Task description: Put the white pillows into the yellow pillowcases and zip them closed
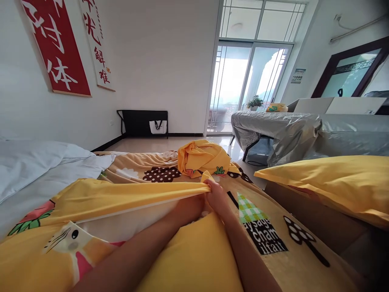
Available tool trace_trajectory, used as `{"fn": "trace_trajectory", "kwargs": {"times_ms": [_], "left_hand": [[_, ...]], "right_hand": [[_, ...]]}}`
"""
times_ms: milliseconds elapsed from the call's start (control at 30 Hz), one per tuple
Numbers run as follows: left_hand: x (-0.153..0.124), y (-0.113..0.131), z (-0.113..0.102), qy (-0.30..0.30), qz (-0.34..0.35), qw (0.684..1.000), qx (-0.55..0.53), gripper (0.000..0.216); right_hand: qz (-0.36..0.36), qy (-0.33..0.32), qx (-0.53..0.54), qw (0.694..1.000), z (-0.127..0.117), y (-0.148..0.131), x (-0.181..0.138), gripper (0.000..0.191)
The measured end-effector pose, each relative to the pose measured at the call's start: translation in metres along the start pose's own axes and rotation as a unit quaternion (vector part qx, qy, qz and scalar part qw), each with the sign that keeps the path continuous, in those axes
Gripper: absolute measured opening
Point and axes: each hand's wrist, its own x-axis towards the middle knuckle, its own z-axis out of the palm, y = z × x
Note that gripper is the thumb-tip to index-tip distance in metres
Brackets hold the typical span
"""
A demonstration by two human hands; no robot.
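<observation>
Two hands: both meet at one spot, left hand point(190, 209) mostly tucked under the cover, grip unclear; right hand point(216, 195) pinched shut on the hem.
Duvet cover point(121, 194): yellow, spread across the bed point(36, 174); its edge may slip from that small pinch.
Crumpled yellow cloth point(202, 158): just beyond, could snag.

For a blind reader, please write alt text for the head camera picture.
Two bare hands, left hand and right hand, pinch the edge of a yellow cover over a pillow on a bed. A second pillow lies right.
</observation>
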Motion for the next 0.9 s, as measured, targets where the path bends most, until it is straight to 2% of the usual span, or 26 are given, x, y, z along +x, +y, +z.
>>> {"fn": "trace_trajectory", "kwargs": {"times_ms": [67, 167, 267, 333, 400, 467, 567, 633, 733, 900], "left_hand": [[0.001, 0.0, -0.001, 0.006, 0.007, 1.0, -0.026, 0.047], [-0.001, -0.001, -0.003, 0.014, -0.012, 0.998, -0.068, 0.046], [-0.004, -0.005, -0.005, 0.026, -0.029, 0.992, -0.12, 0.045], [-0.004, -0.009, -0.005, 0.031, -0.033, 0.986, -0.162, 0.042], [-0.002, -0.014, -0.003, 0.034, -0.039, 0.977, -0.205, 0.04], [0.003, -0.019, 0.0, 0.039, -0.053, 0.967, -0.245, 0.041], [0.009, -0.025, 0.004, 0.04, -0.074, 0.951, -0.298, 0.044], [0.011, -0.026, 0.005, 0.033, -0.074, 0.941, -0.329, 0.044], [0.011, -0.024, 0.005, 0.041, -0.066, 0.931, -0.357, 0.043], [0.005, -0.018, 0.001, 0.075, -0.063, 0.922, -0.374, 0.044]], "right_hand": [[-0.008, -0.003, 0.062, 0.998, 0.003, 0.008, 0.003, 0.025], [-0.002, -0.054, 0.13, 0.99, 0.001, 0.011, 0.004, 0.017], [-0.021, -0.128, 0.171, 0.977, -0.009, 0.007, 0.002, 0.025], [-0.034, -0.148, 0.148, 0.977, -0.016, 0.002, 0.0, 0.031], [-0.035, -0.12, 0.073, 0.989, -0.019, -0.004, -0.003, 0.035], [-0.014, -0.064, -0.033, 0.997, -0.018, -0.009, -0.006, 0.035], [0.026, -0.009, -0.188, 0.982, -0.015, -0.015, -0.011, 0.026], [0.012, 0.012, -0.234, 0.972, -0.014, -0.016, -0.012, 0.027], [-0.031, 0.04, -0.193, 0.98, -0.013, -0.016, -0.012, 0.027], [-0.022, 0.045, -0.086, 0.995, -0.005, -0.01, -0.01, 0.012]]}}
